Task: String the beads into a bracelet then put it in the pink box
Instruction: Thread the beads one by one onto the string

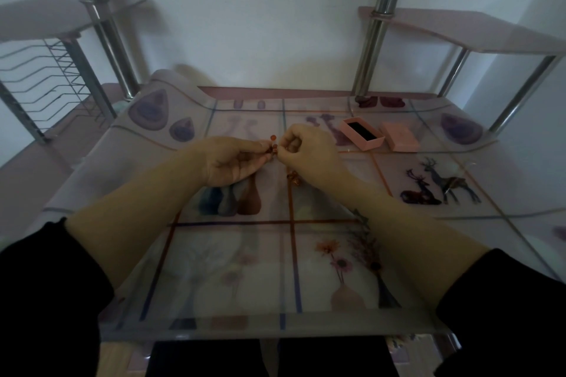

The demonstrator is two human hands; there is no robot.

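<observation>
My left hand [228, 159] and my right hand [309, 151] meet above the middle of the glass table [232, 269], fingertips pinched together on small reddish-brown beads [273, 145]. One bead sticks up just above the fingertips. A few more beads [293, 177] hang or lie just below my right hand; I cannot tell which. The string itself is too thin to make out. The open pink box [362, 133] with a dark lining sits on the table behind and to the right of my right hand. Its pink lid [400, 136] lies beside it.
The glass top covers printed pictures of deer, flowers and vases. Chrome posts [372, 30] rise at the back and carry two pink side shelves. A wire rack [46, 82] stands at the far left. A white wall closes the back.
</observation>
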